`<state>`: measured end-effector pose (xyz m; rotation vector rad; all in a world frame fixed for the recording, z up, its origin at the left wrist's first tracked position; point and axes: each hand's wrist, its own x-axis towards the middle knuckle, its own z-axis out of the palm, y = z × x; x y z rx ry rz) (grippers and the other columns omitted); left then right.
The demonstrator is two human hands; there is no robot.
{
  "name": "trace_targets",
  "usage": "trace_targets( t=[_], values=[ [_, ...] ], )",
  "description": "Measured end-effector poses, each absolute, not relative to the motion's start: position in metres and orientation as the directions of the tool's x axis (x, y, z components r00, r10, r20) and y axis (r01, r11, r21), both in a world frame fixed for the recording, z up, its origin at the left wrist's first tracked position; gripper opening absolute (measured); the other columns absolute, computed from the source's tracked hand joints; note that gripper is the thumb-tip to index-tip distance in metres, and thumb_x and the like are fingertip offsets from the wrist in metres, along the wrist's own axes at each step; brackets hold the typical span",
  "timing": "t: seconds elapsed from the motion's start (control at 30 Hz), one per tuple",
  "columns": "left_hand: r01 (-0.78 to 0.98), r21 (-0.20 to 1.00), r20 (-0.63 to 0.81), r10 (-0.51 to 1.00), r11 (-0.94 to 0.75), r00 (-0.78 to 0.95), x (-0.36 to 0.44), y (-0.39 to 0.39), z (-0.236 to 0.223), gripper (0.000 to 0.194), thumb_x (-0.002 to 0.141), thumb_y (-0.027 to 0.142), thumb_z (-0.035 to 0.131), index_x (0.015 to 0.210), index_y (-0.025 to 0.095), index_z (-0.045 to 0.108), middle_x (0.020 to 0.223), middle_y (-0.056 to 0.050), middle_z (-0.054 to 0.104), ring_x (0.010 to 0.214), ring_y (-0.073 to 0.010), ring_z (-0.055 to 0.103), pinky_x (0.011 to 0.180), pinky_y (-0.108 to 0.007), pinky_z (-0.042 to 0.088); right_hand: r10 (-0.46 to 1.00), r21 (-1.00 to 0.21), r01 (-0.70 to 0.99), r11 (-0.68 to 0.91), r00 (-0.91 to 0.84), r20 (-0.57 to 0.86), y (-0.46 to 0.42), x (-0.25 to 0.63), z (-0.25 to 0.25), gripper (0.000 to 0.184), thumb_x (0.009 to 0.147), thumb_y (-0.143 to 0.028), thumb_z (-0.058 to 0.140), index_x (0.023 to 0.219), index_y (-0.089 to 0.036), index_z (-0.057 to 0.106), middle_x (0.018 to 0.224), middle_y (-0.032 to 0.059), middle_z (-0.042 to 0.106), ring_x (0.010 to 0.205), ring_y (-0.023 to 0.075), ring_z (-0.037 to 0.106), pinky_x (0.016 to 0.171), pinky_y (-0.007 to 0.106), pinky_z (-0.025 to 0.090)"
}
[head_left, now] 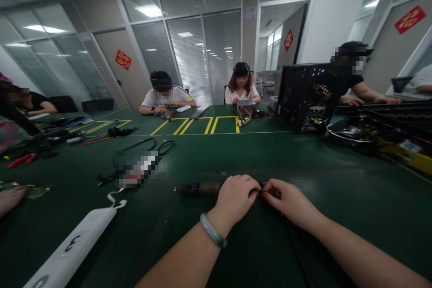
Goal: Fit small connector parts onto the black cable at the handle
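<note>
On the table (209, 157), left fingers (249, 182) clasp an electric screwdriver (202, 189), right fingers (272, 186) its rear.

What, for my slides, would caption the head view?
Left hand at a dark tool on green table, right hand alongside.

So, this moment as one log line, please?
left grip: on dark tool | right grip: at tool's rear end | tip: pointing left

1 head camera looks forward, down over the table (209, 153).
</note>
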<state>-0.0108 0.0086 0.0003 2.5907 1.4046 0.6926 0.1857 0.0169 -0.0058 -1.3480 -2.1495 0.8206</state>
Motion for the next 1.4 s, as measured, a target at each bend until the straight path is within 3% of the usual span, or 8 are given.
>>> trace_targets(
  t=[0.47, 0.97, 1.13, 1.4],
  values=[
    [0.785, 0.348, 0.325, 0.852, -0.512, 0.411, -0.009, 0.006, -0.002, 0.012, 0.086, 0.027, 0.063, 0.097, 0.023, 0.06, 0.094, 0.001, 0.064, 0.089, -0.0199, 0.058, 0.081, -0.036, 0.043, 0.92, -0.728, 0.612, 0.308, -0.387, 0.064, 0.02, 0.187, -0.014, 0.012, 0.089, -0.03, 0.054, 0.086, -0.022, 0.062, 0.078, -0.0016, 0.066, 0.07, 0.0155, 0.062, 0.06, 0.023, 0.043],
    [0.82, 0.279, 0.329, 0.852, -0.5, 0.407, -0.002, 0.006, -0.002, 0.006, 0.089, 0.026, 0.061, 0.093, 0.022, 0.059, 0.091, 0.001, 0.062, 0.086, -0.0198, 0.057, 0.078, -0.035, 0.042, 0.905, -0.639, 0.664, 0.388, -0.405, 0.128, 0.031, 0.19, -0.014, 0.011, 0.09, -0.029, 0.053, 0.086, -0.023, 0.062, 0.088, -0.0006, 0.066, 0.081, 0.0172, 0.06, 0.068, 0.026, 0.043],
    [0.831, 0.239, 0.334, 0.846, -0.502, 0.415, 0.0, 0.004, -0.003, 0.008, 0.089, 0.026, 0.06, 0.096, 0.022, 0.058, 0.096, 0.0, 0.061, 0.091, -0.0201, 0.056, 0.08, -0.035, 0.042, 0.911, -0.642, 0.668, 0.376, -0.395, 0.122, 0.033, 0.191, -0.015, 0.01, 0.09, -0.028, 0.053, 0.087, -0.023, 0.061, 0.086, -0.0008, 0.066, 0.078, 0.0167, 0.06, 0.066, 0.025, 0.042],
    [0.774, 0.287, 0.32, 0.819, -0.564, 0.477, -0.007, 0.003, -0.002, 0.013, 0.086, 0.025, 0.063, 0.098, 0.024, 0.059, 0.098, 0.001, 0.062, 0.093, -0.0194, 0.056, 0.083, -0.035, 0.041, 0.902, -0.665, 0.659, 0.35, -0.428, 0.05, 0.018, 0.192, -0.006, 0.012, 0.089, -0.03, 0.054, 0.084, -0.023, 0.061, 0.076, -0.0025, 0.066, 0.068, 0.0147, 0.06, 0.058, 0.023, 0.04]
  ],
)
